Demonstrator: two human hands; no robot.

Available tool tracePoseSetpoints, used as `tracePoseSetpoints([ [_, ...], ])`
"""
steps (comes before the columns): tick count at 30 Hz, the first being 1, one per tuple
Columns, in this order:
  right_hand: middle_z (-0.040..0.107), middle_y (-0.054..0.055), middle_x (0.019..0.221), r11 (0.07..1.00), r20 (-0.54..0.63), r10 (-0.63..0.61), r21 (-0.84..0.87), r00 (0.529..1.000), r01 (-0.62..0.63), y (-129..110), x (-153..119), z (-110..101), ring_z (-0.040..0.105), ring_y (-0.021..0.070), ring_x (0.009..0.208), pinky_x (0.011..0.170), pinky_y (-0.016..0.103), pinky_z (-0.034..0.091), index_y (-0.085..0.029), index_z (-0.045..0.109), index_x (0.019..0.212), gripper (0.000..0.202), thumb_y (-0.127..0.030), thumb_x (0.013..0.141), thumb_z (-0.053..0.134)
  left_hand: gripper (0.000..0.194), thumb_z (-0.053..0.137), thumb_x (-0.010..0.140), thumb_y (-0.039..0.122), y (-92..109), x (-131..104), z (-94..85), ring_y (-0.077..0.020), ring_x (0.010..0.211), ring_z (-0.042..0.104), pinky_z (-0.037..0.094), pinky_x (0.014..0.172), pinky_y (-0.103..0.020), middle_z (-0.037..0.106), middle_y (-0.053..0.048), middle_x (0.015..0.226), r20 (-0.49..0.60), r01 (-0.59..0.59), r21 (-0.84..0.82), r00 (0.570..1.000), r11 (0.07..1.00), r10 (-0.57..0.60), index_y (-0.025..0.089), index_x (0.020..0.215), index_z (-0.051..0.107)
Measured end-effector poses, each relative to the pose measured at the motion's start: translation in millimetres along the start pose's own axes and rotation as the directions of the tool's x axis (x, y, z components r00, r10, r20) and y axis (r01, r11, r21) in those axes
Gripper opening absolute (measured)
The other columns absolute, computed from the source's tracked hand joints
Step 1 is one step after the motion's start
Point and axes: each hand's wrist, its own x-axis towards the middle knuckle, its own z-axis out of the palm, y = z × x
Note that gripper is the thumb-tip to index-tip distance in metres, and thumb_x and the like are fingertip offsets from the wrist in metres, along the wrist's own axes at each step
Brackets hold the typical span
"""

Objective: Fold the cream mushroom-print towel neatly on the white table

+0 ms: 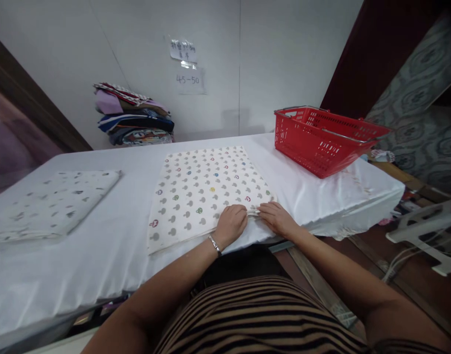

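Observation:
A white cloth printed with grey and coloured mushrooms (203, 191) lies flat, folded into a rough rectangle, on the table in front of me. My left hand (231, 223) grips its near edge, right of the middle, with the fingers curled over the fabric. Close by at the near right corner, my right hand (279, 219) pinches the same edge. A short stretch of layered hem shows between the two hands. The fingertips are partly hidden by the cloth and by the backs of the hands.
Another folded white printed cloth (59, 201) lies at the left. A stack of folded fabrics (135, 118) stands by the wall. At the back right sits a red plastic basket (321, 145). White satiny fabric covers the table (110, 250). A white plastic stool (428, 231) stands to the right.

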Motion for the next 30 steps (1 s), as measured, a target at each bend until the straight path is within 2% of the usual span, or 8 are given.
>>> tracePoseSetpoints([
  [6, 0.063, 0.01, 0.101, 0.999, -0.025, 0.045, 0.016, 0.999, -0.044, -2.8, 3.8, 2.0, 0.054, 0.022, 0.097, 0.083, 0.039, 0.044, -0.016, 0.062, 0.091, 0.015, -0.014, 0.088, 0.048, 0.008, 0.047, 0.085, 0.018, 3.5, 2.0, -1.7, -0.0166, 0.084, 0.055, 0.043, 0.075, -0.031, 0.06, -0.003, 0.084, 0.055, 0.152, -0.089, 0.988, 0.984, -0.148, 0.018, 0.08, 0.053],
  [11, 0.061, 0.01, 0.106, 0.996, -0.072, 0.085, 0.047, 0.994, -0.082, -4.3, 8.3, 5.5, 0.052, 0.0227, 0.1, 0.084, 0.04, 0.043, -0.017, 0.062, 0.098, 0.017, -0.015, 0.088, 0.048, 0.008, 0.049, 0.085, 0.019, 3.0, 4.1, -2.1, -0.0156, 0.085, 0.054, 0.044, 0.075, -0.03, 0.06, -0.004, 0.087, 0.03, 0.171, -0.089, 0.985, 0.981, -0.169, 0.018, 0.078, 0.053],
  [17, 0.063, 0.01, 0.106, 0.998, -0.089, 0.062, 0.02, 0.994, -0.06, -2.7, 10.3, 7.1, 0.052, 0.022, 0.101, 0.086, 0.039, 0.042, -0.018, 0.063, 0.092, 0.017, -0.014, 0.089, 0.047, 0.008, 0.047, 0.087, 0.02, -1.7, 0.6, 0.6, -0.0161, 0.086, 0.054, 0.043, 0.076, -0.031, 0.06, -0.003, 0.085, 0.034, 0.079, -0.012, 0.996, 0.997, -0.078, 0.018, 0.084, 0.055],
  [21, 0.06, 0.011, 0.115, 0.999, -0.106, 0.031, 0.008, 0.994, -0.031, 0.9, 6.4, 0.6, 0.048, 0.0228, 0.11, 0.089, 0.04, 0.041, -0.016, 0.062, 0.091, 0.02, -0.01, 0.089, 0.043, 0.013, 0.044, 0.09, 0.018, -1.3, -1.7, -1.4, -0.0178, 0.089, 0.053, 0.041, 0.077, -0.033, 0.06, -0.006, 0.093, 0.06, -0.085, 0.11, 0.995, 0.99, 0.079, 0.016, 0.084, 0.056],
  [23, 0.06, 0.011, 0.114, 1.0, -0.07, 0.009, 0.008, 0.997, -0.009, 1.6, 3.8, -1.7, 0.048, 0.023, 0.11, 0.089, 0.041, 0.042, -0.016, 0.063, 0.089, 0.019, -0.011, 0.089, 0.044, 0.015, 0.042, 0.09, 0.017, 0.0, -2.4, -1.8, -0.0186, 0.09, 0.052, 0.04, 0.076, -0.034, 0.06, -0.007, 0.096, 0.097, -0.15, 0.151, 0.986, 0.977, 0.136, 0.016, 0.084, 0.056],
  [26, 0.062, 0.01, 0.107, 1.0, -0.021, -0.027, 0.016, 0.999, 0.027, 1.0, 0.5, -2.0, 0.05, 0.022, 0.106, 0.087, 0.04, 0.042, -0.017, 0.063, 0.088, 0.018, -0.011, 0.089, 0.046, 0.016, 0.042, 0.091, 0.016, 1.2, -3.1, -1.0, -0.0191, 0.091, 0.05, 0.04, 0.076, -0.034, 0.058, -0.008, 0.097, 0.132, -0.189, 0.177, 0.977, 0.966, 0.167, 0.015, 0.086, 0.057],
  [30, 0.059, 0.011, 0.115, 1.0, -0.053, -0.02, -0.011, 0.998, 0.019, -0.6, -1.3, -0.4, 0.047, 0.0231, 0.111, 0.087, 0.04, 0.043, -0.017, 0.064, 0.086, 0.021, -0.011, 0.09, 0.044, 0.018, 0.041, 0.091, 0.016, 1.3, -3.8, -0.9, -0.0193, 0.092, 0.049, 0.039, 0.077, -0.035, 0.057, -0.008, 0.1, 0.138, -0.231, 0.197, 0.969, 0.953, 0.206, 0.015, 0.086, 0.058],
])
